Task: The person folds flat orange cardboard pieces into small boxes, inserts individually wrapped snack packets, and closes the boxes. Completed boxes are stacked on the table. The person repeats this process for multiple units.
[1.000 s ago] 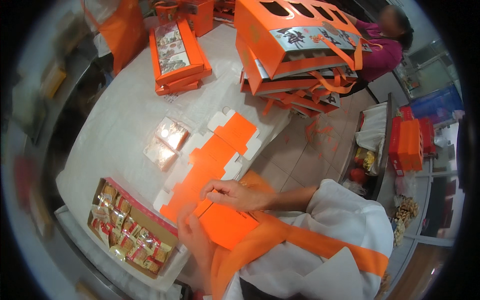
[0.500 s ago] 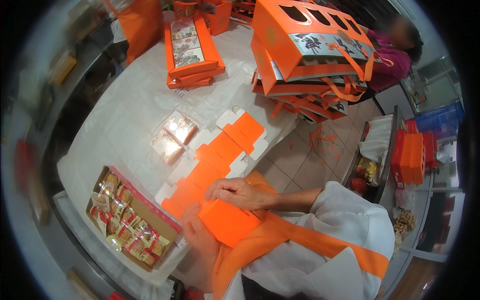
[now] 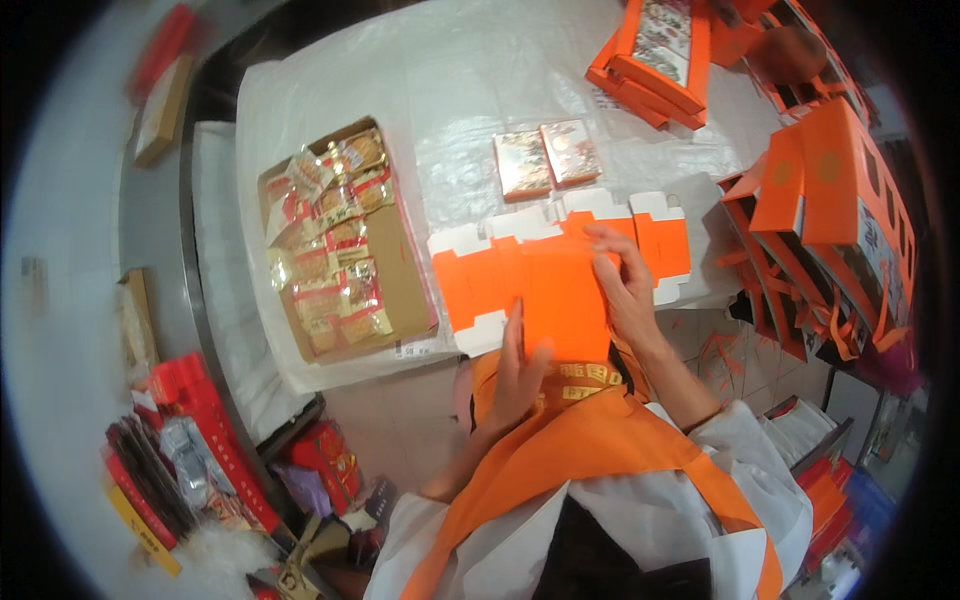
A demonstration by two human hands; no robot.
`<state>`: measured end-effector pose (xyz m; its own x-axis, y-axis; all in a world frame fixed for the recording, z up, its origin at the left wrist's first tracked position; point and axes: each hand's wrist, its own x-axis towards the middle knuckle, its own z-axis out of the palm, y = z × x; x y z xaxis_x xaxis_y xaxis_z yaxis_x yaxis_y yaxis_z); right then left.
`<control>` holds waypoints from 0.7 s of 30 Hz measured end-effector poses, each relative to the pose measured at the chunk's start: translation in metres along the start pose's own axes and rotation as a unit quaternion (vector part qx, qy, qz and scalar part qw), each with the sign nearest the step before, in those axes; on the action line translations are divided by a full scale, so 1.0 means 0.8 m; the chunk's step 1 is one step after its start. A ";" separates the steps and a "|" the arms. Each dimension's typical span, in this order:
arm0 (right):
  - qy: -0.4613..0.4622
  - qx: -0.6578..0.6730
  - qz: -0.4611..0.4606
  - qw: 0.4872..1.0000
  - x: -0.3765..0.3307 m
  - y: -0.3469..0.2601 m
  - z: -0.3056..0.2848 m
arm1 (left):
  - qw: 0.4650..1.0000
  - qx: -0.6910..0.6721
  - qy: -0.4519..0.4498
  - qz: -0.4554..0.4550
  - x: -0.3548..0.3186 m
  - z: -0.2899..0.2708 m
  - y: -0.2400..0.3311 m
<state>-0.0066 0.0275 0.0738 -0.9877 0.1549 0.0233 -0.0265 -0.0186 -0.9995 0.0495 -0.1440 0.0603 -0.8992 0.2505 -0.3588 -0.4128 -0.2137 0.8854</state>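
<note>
Over the near table edge, in front of my apron, I hold an orange folding carton (image 3: pixel 565 305) with a plain face toward me. My left hand (image 3: pixel 522 378) grips its lower left side, fingers along the edge. At the upper right corner, my right hand (image 3: pixel 628 285) holds the carton with bent fingers. Beneath and behind it, overlapping flat carton blanks (image 3: pixel 468 288), orange with white flaps, lie in a row on the table. Just beyond the blanks stand two small patterned boxes (image 3: pixel 523 163) side by side.
To the left sits an open cardboard tray (image 3: pixel 408 255) of individually wrapped pastries (image 3: pixel 340 235). Orange boxes (image 3: pixel 655 60) are stacked at the far right, with orange gift cartons (image 3: pixel 815 190) piled on the right edge. Red packages (image 3: pixel 215 430) stand at lower left.
My view has swung, so the pastry tray and table now appear higher and more central. The carton has turned squarer to me; my left hand is lower on its side, my right at its corner.
</note>
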 end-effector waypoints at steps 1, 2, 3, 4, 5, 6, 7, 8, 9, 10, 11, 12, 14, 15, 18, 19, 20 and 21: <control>-0.010 0.010 0.036 0.999 0.017 0.009 0.010 | 0.999 -0.020 0.034 -0.015 0.011 -0.010 -0.002; -0.021 0.020 0.067 0.997 0.037 0.019 0.021 | 0.996 -0.049 0.065 -0.031 0.030 -0.023 -0.002; -0.044 0.037 0.079 0.995 0.054 0.027 0.030 | 0.991 -0.077 0.096 -0.045 0.048 -0.033 -0.003; -0.026 0.046 0.100 0.994 0.067 0.033 0.039 | 0.990 -0.072 0.118 -0.005 0.066 -0.042 -0.004; -0.020 0.061 0.101 0.993 0.080 0.038 0.047 | 0.987 -0.065 0.139 0.037 0.085 -0.051 -0.003; -0.013 0.077 0.101 0.992 0.089 0.043 0.057 | 0.983 -0.065 0.158 0.073 0.102 -0.060 -0.002; -0.004 0.077 0.132 0.988 0.093 0.046 0.066 | 0.978 -0.013 0.181 0.106 0.119 -0.067 -0.001; -0.043 0.077 0.147 0.985 0.094 0.052 0.079 | 0.970 0.030 0.202 0.132 0.136 -0.071 0.000; -0.066 0.081 0.166 0.981 0.088 0.058 0.093 | 0.958 0.074 0.224 0.163 0.146 -0.073 -0.001; -0.078 0.080 0.211 0.971 0.082 0.065 0.106 | 0.928 0.216 0.228 0.198 0.152 -0.074 -0.002; -0.101 0.104 0.177 0.974 0.077 0.075 0.120 | 0.876 0.356 0.226 0.233 0.159 -0.074 -0.004; -0.087 0.158 0.191 0.965 0.080 0.086 0.125 | 0.804 0.486 0.218 0.263 0.164 -0.075 -0.006; -0.092 0.268 0.235 0.930 0.088 0.113 0.132 | 0.788 0.508 0.181 0.298 0.173 -0.080 -0.010; -0.062 0.319 0.240 0.915 0.091 0.125 0.133 | 0.790 0.517 0.154 0.292 0.177 -0.084 -0.013; 0.006 0.212 0.342 0.916 0.112 0.162 0.135 | 0.802 0.516 0.093 0.285 0.180 -0.100 -0.031; 0.007 0.188 0.345 0.919 0.121 0.172 0.137 | 0.809 0.509 0.083 0.281 0.177 -0.107 -0.039; -0.006 0.218 0.312 0.925 0.132 0.184 0.142 | 0.817 0.501 0.072 0.278 0.173 -0.114 -0.050; 0.000 0.226 0.311 0.923 0.143 0.194 0.145 | 0.825 0.502 0.089 0.246 0.165 -0.118 -0.063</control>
<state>-0.1414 -0.0725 -0.0765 -0.8336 -0.0257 -0.5517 0.4842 -0.5145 -0.7077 -0.0624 -0.1896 -0.0597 -0.9660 0.2051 0.1571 0.2553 0.6634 0.7034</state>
